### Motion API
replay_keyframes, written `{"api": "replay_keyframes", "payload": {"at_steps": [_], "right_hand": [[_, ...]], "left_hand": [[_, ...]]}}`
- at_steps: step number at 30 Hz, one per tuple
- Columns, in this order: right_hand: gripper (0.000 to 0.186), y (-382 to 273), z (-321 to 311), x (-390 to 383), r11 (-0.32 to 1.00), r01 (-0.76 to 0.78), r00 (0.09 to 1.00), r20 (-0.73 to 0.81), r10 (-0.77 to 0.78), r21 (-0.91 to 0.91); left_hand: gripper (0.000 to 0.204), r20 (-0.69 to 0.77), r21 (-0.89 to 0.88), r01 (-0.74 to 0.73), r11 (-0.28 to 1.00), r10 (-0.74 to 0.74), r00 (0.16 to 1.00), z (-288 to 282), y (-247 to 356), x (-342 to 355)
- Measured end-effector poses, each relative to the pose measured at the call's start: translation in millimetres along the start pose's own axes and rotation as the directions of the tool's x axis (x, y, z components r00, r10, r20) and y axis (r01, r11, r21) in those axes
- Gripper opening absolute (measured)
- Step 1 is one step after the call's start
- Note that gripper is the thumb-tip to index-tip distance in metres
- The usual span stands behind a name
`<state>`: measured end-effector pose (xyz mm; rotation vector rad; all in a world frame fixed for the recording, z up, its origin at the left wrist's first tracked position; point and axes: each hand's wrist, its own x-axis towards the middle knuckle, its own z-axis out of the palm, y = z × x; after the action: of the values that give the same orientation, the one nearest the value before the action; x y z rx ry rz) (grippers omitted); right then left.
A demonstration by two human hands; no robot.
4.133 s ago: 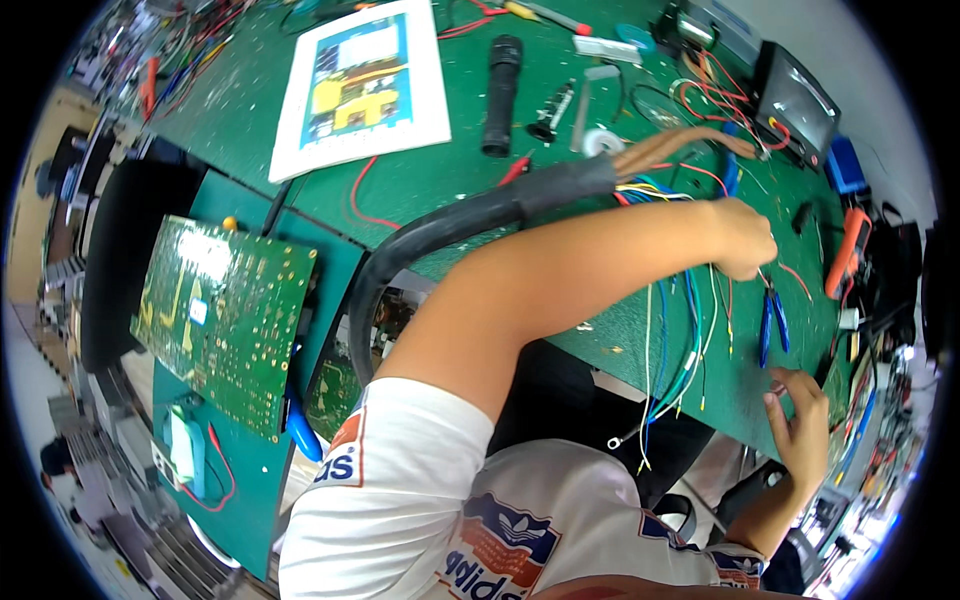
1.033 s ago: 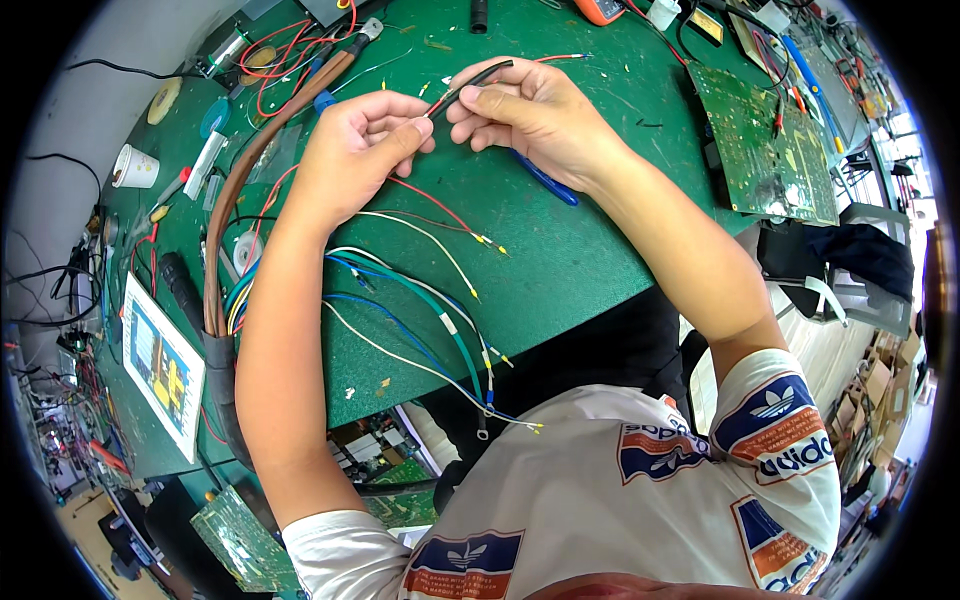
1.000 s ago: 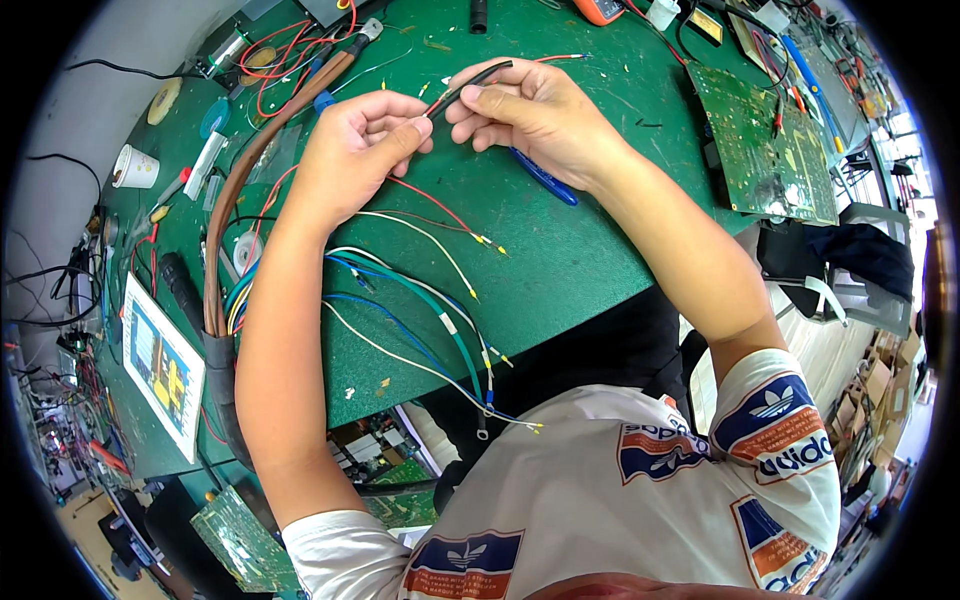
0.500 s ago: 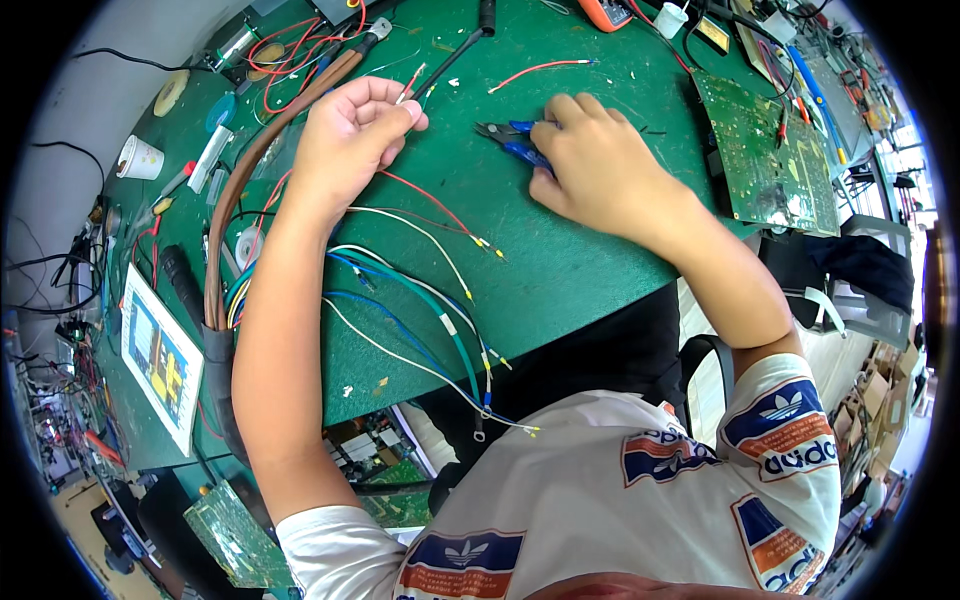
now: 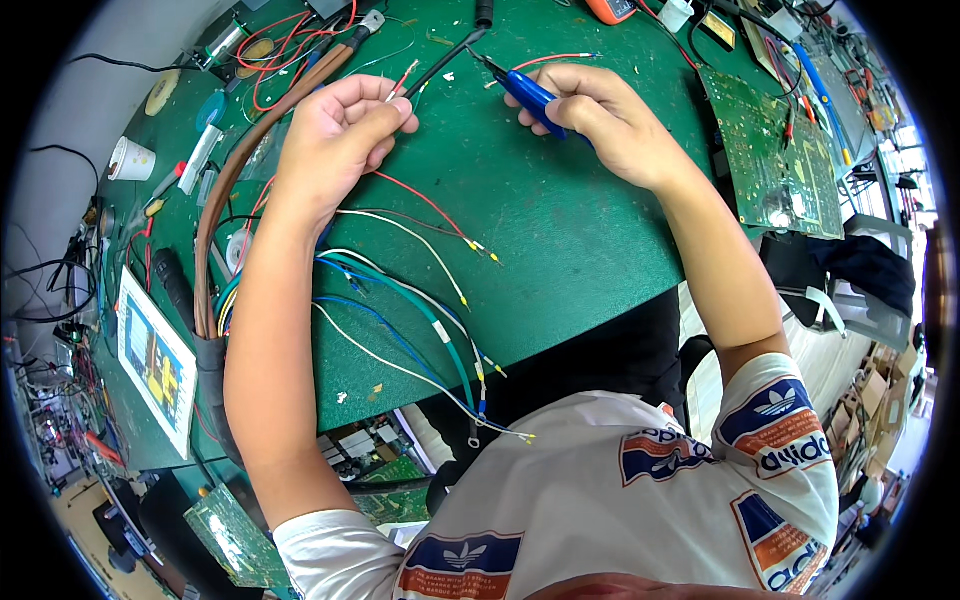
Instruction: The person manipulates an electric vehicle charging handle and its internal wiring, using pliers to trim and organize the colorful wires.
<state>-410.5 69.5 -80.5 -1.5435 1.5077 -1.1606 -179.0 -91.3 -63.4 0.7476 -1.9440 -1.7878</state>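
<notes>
My left hand point(image 5: 345, 140) is closed in a pinch on a thin red wire point(image 5: 405, 76), whose short end sticks up past the fingertips. A black cable point(image 5: 447, 66) runs from beside those fingers toward the far edge. My right hand point(image 5: 615, 125) is wrapped round blue-handled cutters point(image 5: 537, 100), their dark jaws pointing up and left, apart from the wire. Behind them a short red wire point(image 5: 555, 58) lies on the green table. Near my left forearm fan out several wires with crimped ends, among them a green one point(image 5: 455, 350) and a white one point(image 5: 435, 240).
A thick brown cable point(image 5: 235, 180) curves along the left, near a paper cup point(image 5: 131, 159) and a tablet-like screen point(image 5: 157, 365). A green circuit board point(image 5: 775, 160) lies at the right edge. An orange meter point(image 5: 610, 8) sits at the back.
My right hand has raised the cutters and turned them, jaws now up and left, closer to the left hand. My left hand has shifted slightly left, still pinching the red wire.
</notes>
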Motion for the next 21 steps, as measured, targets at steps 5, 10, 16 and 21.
{"api": "replay_keyframes", "payload": {"at_steps": [5,10,16,21], "right_hand": [[0.027,-0.8,-1.8,-1.2,0.998,0.037,0.999,-0.005,-0.037,-0.043],[0.022,1.1,-5.1,-1.0,0.996,0.022,1.000,0.010,-0.021,-0.087],[0.021,3.5,-2.7,0.6,0.966,0.208,0.975,-0.048,-0.217,-0.152],[0.021,4.0,-8.6,-2.7,0.967,0.150,0.988,0.000,-0.153,-0.205]], "left_hand": [[0.016,0.003,0.016,-0.016,1.000,0.016,1.000,-4.0,-4.6,2.2],[0.013,-0.001,0.032,0.002,0.999,-0.002,1.000,-4.6,-4.2,1.9],[0.011,0.010,0.062,0.018,0.998,-0.019,1.000,-7.3,-6.7,1.8],[0.011,0.026,0.060,0.030,0.998,-0.032,0.999,-7.9,-8.2,1.5]]}}
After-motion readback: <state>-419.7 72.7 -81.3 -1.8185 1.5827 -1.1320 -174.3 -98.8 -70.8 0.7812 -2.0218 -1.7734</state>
